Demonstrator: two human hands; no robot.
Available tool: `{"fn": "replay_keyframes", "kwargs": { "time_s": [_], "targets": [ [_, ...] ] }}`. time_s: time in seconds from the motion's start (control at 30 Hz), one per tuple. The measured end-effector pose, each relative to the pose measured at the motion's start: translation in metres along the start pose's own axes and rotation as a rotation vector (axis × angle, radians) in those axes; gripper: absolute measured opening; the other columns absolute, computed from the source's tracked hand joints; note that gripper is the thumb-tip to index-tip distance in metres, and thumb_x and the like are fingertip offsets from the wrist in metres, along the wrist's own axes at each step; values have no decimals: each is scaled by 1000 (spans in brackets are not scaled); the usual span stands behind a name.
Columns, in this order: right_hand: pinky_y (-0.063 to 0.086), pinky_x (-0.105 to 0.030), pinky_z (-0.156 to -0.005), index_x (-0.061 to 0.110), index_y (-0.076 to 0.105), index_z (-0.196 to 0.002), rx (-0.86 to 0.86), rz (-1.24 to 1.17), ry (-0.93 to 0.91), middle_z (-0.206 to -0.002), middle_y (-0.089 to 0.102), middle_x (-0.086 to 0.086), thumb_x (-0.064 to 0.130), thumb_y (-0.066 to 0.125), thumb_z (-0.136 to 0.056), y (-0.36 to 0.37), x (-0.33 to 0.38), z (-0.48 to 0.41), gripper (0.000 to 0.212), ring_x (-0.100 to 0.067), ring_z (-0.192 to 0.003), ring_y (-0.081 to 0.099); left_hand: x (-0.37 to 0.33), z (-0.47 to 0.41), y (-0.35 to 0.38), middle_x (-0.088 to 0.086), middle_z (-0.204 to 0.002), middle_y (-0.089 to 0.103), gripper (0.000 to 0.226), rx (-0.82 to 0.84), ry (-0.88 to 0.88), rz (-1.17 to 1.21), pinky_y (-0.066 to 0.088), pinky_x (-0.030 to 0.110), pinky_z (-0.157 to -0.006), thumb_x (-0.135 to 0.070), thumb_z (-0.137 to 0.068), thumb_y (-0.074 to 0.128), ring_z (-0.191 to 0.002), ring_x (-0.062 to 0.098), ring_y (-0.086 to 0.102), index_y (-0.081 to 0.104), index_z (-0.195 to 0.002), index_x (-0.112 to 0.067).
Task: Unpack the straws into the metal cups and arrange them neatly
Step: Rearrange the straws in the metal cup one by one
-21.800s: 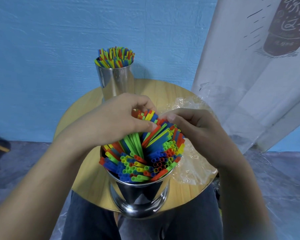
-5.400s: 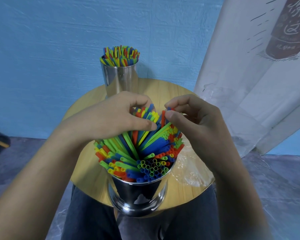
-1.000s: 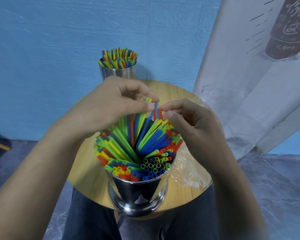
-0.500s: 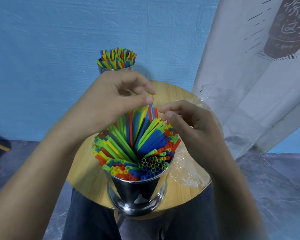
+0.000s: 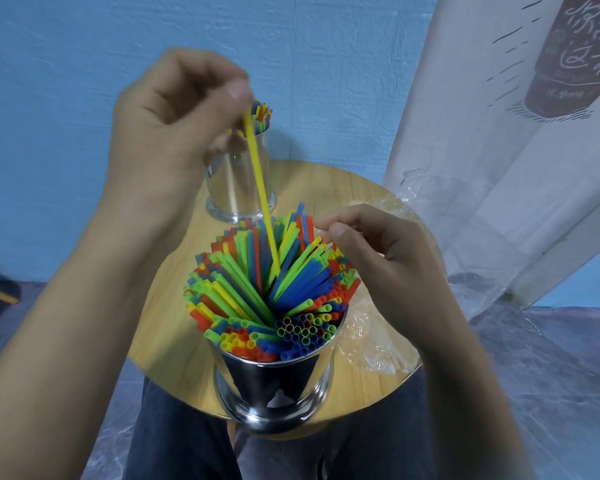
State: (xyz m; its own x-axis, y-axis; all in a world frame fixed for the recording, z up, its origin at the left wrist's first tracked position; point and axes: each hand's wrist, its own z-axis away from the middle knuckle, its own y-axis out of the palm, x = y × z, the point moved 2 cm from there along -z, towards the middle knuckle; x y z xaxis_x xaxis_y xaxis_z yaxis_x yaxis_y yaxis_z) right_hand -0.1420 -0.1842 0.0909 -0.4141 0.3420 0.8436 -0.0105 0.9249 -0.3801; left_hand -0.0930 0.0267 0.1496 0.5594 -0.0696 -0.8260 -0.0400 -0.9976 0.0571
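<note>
The left hand (image 5: 177, 123) is raised above the near metal cup (image 5: 278, 386) and pinches one yellow straw (image 5: 260, 188), whose lower end stands among the coloured straws (image 5: 257, 292) packed in that cup. The right hand (image 5: 381, 258), fingers curled, touches the straw tips; I cannot tell if it grips any. A far cup (image 5: 236, 181) of straws stands behind on the worktop (image 5: 174, 306).

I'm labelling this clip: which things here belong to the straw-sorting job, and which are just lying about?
Job: left hand pinching a yellow straw; right hand by the straws; near metal cup; far metal cup.
Lying about: clear plastic wrap; white banner.
</note>
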Motion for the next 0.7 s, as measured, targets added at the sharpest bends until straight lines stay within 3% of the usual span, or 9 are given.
{"fn": "replay_keyframes", "kwargs": {
  "time_s": [0.17, 0.33, 0.47, 0.6, 0.7],
  "targets": [
    [55, -15, -75, 43, 71, -106, -20, -91, -43, -97, 76, 22, 42, 55, -96, 1, 6, 0, 18, -6, -98, 72, -2, -4, -16, -8, -90, 63, 5, -229, -1, 288, 51, 25, -80, -13, -102, 60, -84, 12, 64, 57, -100, -16],
    [54, -19, -75, 29, 72, -115, -123, -210, -71, -91, 78, 10, 29, 60, -96, -1, 4, 0, 23, -9, -90, 72, 12, 6, -16, -7, -88, 66, 7, -257, -134, 342, 54, 24, -80, -11, -102, 61, -81, 13, 67, 57, -98, -16],
    [56, -28, -76, 21, 76, -108, -225, -347, -46, -88, 78, -2, 21, 65, -94, -6, 2, 0, 18, -14, -81, 69, 20, 12, -16, -7, -80, 70, 11, -270, -244, 253, 56, 25, -78, -11, -100, 62, -78, 16, 69, 59, -93, -17],
    [58, -33, -76, 15, 74, -102, -288, -475, -33, -90, 78, -5, 22, 68, -89, -11, 3, 0, 16, -22, -83, 71, 28, 16, -13, -1, -80, 69, 7, -92, -318, 10, 60, 32, -82, -16, -91, 71, -80, 18, 69, 65, -91, -18],
    [57, -32, -74, 14, 73, -103, -358, -523, -57, -89, 77, -5, 23, 62, -94, -15, 4, -1, 17, -22, -83, 71, 31, 19, -9, -2, -81, 69, 19, 129, -380, -187, 59, 37, -83, -28, -80, 73, -83, 17, 69, 68, -96, -19]
  ]
}}
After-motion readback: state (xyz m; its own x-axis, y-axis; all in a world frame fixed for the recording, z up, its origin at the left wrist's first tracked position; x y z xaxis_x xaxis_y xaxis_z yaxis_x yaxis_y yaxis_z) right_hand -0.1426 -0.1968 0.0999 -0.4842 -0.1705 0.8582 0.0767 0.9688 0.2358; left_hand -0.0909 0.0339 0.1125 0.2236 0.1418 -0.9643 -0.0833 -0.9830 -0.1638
